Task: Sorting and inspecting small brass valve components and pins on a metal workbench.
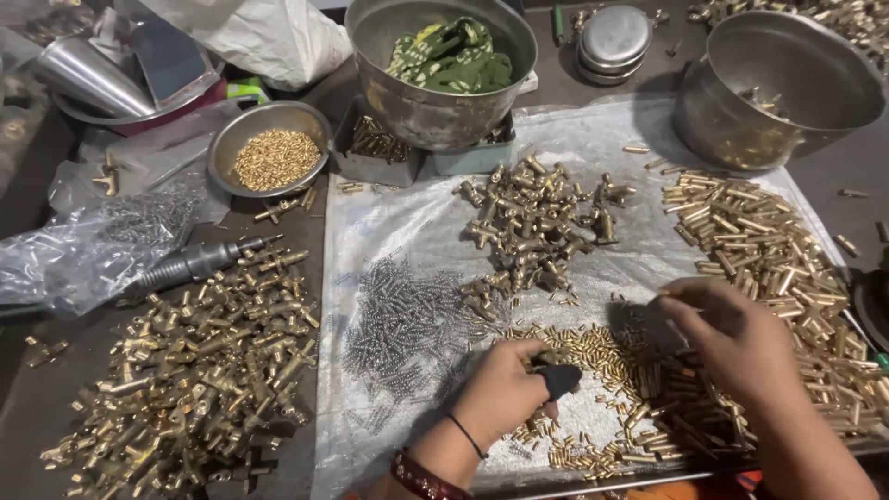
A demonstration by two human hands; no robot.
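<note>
Over plastic sheet (407, 231), left hand (505, 389) pinching brass fitting (546, 357), right hand (732, 338) above brass pins (778, 250)

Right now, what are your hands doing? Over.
Left hand closed on a small dark piece. Right hand pinching among short brass pins. Springs lie alongside, nothing blocking.

I count two hands, my left hand (505, 389) and my right hand (732, 338). Three big steel vessels: one holding green cloth (441, 69), one pot at right (778, 88), one lidded tin (614, 42). One small bowl of brass bits (270, 148). One steel cone (88, 79). Four loose brass heaps, one pile of springs (407, 319); single pieces are too many to count.
</note>
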